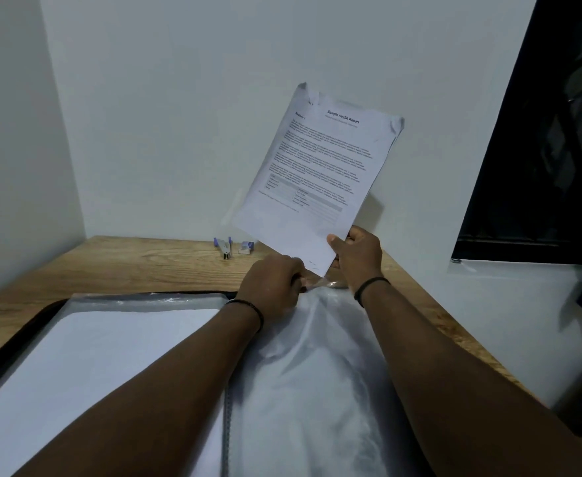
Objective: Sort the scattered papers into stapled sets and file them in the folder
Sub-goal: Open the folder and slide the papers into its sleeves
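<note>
The right hand [358, 256] is gripping the stapled set [317, 173] by its lower corner, upright over the desk's [110, 259] far edge, while the left hand [272, 287] is pinching the folder's [317, 356] clear sleeve.

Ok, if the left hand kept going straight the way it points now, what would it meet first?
Probably the lower corner of the paper set held up by the right hand. The left hand pinches the plastic sleeve just short of it; depth is unclear.

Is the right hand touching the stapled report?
Touching. The head view shows the right hand pinching the stapled report's lower corner, thumb on its front.
</note>
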